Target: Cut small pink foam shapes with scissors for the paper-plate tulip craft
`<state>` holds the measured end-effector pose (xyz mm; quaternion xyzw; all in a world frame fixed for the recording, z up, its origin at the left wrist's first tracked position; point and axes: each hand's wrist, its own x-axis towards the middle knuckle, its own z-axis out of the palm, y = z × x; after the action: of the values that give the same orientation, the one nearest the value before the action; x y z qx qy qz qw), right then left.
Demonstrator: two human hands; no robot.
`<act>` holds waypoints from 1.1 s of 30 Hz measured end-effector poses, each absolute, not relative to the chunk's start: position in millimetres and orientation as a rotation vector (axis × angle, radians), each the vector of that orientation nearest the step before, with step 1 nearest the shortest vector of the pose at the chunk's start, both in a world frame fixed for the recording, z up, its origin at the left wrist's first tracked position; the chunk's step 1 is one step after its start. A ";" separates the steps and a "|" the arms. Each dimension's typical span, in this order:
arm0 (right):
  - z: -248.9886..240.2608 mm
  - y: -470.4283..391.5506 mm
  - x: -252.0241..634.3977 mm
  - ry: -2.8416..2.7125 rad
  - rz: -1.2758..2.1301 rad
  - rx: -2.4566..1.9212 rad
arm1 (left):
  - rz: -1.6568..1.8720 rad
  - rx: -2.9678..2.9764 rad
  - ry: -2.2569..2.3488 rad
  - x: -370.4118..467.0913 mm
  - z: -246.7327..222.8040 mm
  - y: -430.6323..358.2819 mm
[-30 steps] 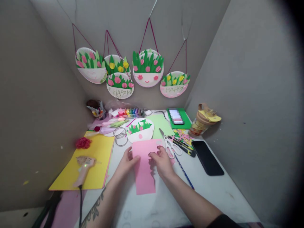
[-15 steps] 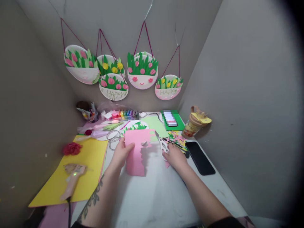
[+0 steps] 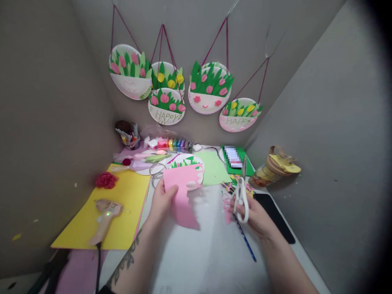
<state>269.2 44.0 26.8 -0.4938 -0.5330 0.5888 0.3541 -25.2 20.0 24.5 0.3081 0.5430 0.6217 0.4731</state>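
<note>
My left hand (image 3: 163, 201) pinches a pink paper sheet (image 3: 180, 200) by its left edge, thumb on top. The sheet's right side is ragged with scalloped cut-outs. In my right hand (image 3: 255, 214) are white-handled scissors (image 3: 241, 200), raised off the table with the blades pointing up and away; the blades look closed. Beneath the scissors lie pink paper scraps (image 3: 227, 209) and a dark blue pencil (image 3: 245, 239). Behind the pink sheet is a paper plate (image 3: 199, 160) with green paper leaves, partly covered.
A glue gun (image 3: 105, 218) with a lit green light rests on yellow paper (image 3: 128, 220) at left. Light green paper (image 3: 212, 167), a black phone (image 3: 275, 216) and a lidded cup (image 3: 274, 167) stand or lie to the right. Decorated plates (image 3: 210, 100) hang on the back wall.
The scissors have come up off the table in my right hand, which moved right and nearer. The pink sheet has tilted slightly. My view has shifted, and the blue pencil now shows.
</note>
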 end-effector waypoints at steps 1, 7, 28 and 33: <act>24.2 35.0 263.6 -1.376 1.534 -1.212 | 1.529 0.734 1.332 -25.4 25.7 18.7; 9.1 1.8 242.2 -1.651 1.712 -0.949 | 1.548 0.739 1.352 -27.7 33.2 13.3; 6.0 -1.3 183.3 -1.788 1.614 -1.016 | 1.643 0.680 1.260 -6.3 40.2 4.6; 0.7 4.5 178.4 -1.713 1.594 -1.012 | 1.573 0.604 1.198 6.7 37.2 1.4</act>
<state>178.4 4.5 0.7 -0.3797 -0.6428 0.5979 0.2917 6.7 1.4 37.2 0.2512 0.4979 0.6536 0.5117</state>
